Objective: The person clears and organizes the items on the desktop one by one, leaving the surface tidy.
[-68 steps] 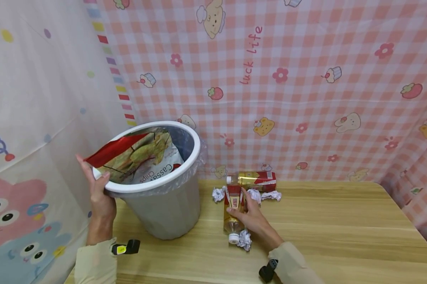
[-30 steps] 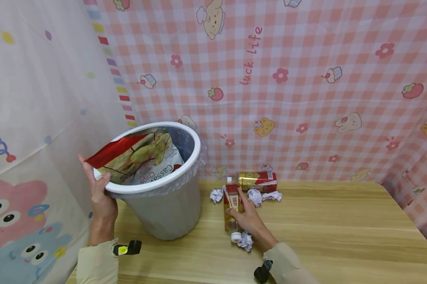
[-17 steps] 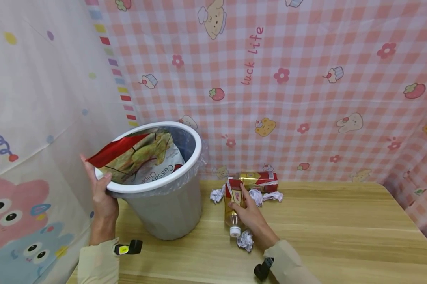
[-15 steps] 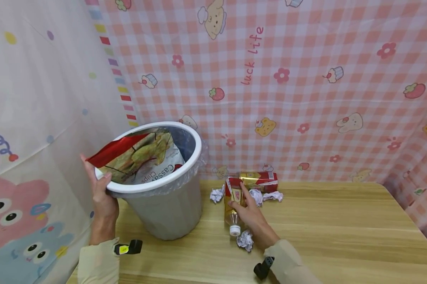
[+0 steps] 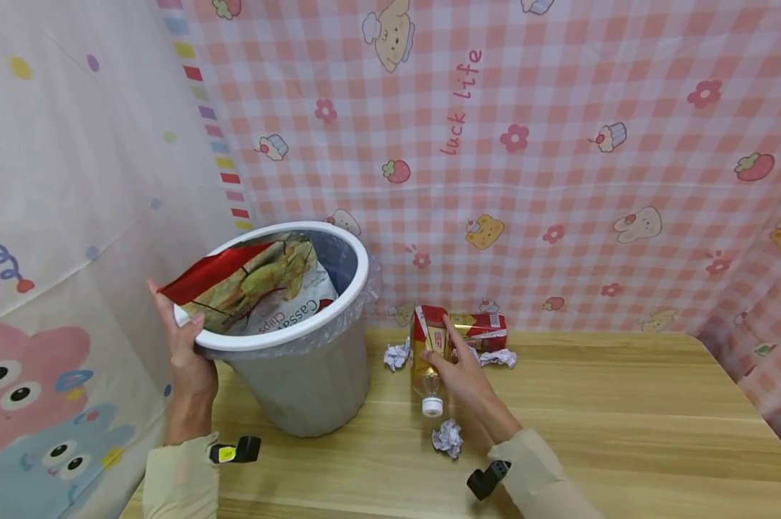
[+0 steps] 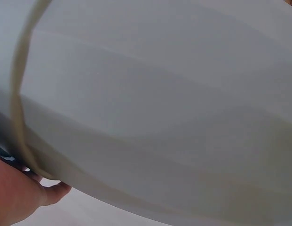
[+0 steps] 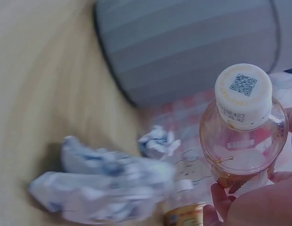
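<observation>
Even light, partly blurred wrist views

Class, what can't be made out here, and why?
- Floor of the bin: head view, covered by the chip bag.
- Left hand: left wrist view, partly cut off by the left edge.
- Label characters on the held bottle: head view, too small.
- Any writing on crumpled paper: right wrist view, blurred.

Cartoon-print cloths (image 5: 578,94) (one pink-checked) make this a curtained booth
</observation>
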A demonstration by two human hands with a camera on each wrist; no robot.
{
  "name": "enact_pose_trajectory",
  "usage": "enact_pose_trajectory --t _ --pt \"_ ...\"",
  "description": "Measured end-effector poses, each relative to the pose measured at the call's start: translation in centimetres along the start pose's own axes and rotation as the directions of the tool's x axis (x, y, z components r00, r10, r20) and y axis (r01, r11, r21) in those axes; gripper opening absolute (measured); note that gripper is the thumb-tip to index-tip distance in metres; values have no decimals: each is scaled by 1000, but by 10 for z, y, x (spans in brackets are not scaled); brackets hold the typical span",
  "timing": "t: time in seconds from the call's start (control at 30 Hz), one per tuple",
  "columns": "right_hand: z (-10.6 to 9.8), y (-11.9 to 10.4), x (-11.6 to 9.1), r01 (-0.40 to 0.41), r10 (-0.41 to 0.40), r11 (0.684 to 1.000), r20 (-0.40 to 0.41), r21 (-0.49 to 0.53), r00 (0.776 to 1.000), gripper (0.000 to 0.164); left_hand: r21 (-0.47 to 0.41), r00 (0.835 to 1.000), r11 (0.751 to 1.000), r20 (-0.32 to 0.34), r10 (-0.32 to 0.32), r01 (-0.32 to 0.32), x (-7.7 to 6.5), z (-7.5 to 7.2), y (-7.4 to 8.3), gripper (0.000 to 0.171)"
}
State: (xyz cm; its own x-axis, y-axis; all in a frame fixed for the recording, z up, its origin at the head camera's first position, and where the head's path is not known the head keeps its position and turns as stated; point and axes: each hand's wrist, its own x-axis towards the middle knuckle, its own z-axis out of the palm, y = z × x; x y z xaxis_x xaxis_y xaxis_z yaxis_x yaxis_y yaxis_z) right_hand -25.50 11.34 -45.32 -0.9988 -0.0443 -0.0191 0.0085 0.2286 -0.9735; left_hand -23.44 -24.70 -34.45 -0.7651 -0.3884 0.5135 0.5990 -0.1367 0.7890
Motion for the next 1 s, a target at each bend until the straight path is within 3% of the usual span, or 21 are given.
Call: enact_pose_trajectory --t 0.27,0.4,0.67,0.87,1.0 --pt "-9 -25 -2 65 -67 996 23 55 998 80 16 1000 1000 3 7 -8 0 0 0 86" --pt "-11 -35 -3 64 -65 998 20 28 998 80 18 1000 1000 1 1 -1 0 0 0 86" --pt "-16 -47 -4 75 -78 994 36 75 996 80 8 1000 1000 9 20 -20 0 0 -1 86" --pt "-20 -54 -4 103 -104 994 33 34 994 80 3 1000 1000 12 20 -20 -1 0 -1 85" --pt "-23 -70 -9 94 -97 994 56 53 994 79 2 1000 1000 10 25 -25 0 -1 -1 85"
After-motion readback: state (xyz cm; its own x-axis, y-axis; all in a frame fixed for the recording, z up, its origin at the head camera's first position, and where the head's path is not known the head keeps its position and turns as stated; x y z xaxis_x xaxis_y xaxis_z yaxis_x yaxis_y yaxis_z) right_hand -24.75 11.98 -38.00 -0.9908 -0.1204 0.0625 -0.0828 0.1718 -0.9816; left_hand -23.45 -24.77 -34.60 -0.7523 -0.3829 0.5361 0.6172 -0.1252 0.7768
